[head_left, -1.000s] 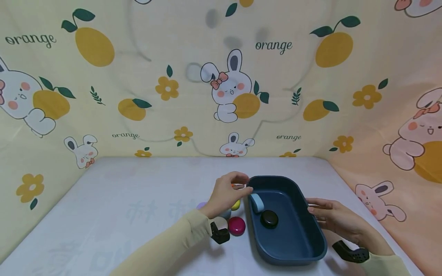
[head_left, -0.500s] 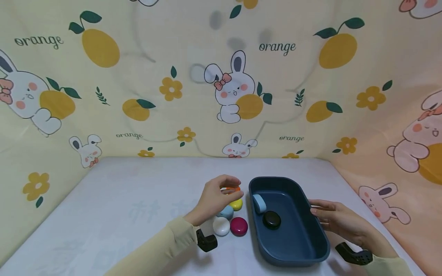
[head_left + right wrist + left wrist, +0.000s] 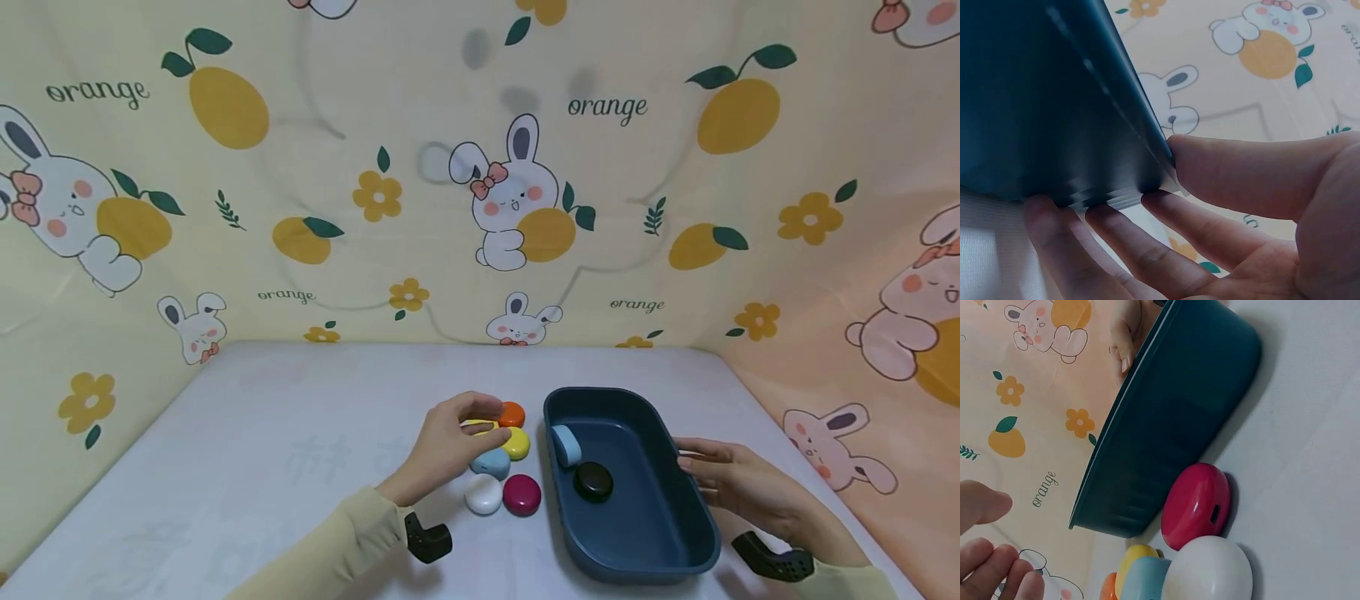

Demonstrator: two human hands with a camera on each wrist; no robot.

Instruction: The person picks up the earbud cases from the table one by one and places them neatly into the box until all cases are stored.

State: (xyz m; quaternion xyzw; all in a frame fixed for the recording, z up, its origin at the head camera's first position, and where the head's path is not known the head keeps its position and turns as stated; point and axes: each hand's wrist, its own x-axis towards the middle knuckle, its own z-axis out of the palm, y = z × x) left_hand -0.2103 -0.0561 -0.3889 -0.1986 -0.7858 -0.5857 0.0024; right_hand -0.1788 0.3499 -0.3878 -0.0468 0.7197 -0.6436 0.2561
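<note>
My left hand [image 3: 442,442] hovers over a cluster of round glossy pucks, fingers loosely bent and holding nothing. The cluster has an orange puck [image 3: 513,413], a yellow puck [image 3: 517,443], a blue puck [image 3: 491,462], a white puck [image 3: 483,494] and a magenta puck [image 3: 522,495]. A small dark slot shows on the magenta one's side in the left wrist view. The fingertips of my right hand [image 3: 757,483] press the outer wall of a dark blue bin [image 3: 1041,112], thumb at its rim. Inside lie a black puck [image 3: 593,482] and a light blue puck [image 3: 567,446] tilted against the left wall.
The bin stands right of the cluster on a white-covered table [image 3: 262,483]. Another yellow piece is partly hidden behind my left fingers. A patterned cloth [image 3: 360,108] with rabbits and oranges hangs behind and at the sides.
My left hand has drawn back left from the bin's left rim, uncovering more of the pucks. The right hand stays at the bin, and the head view has shifted slightly.
</note>
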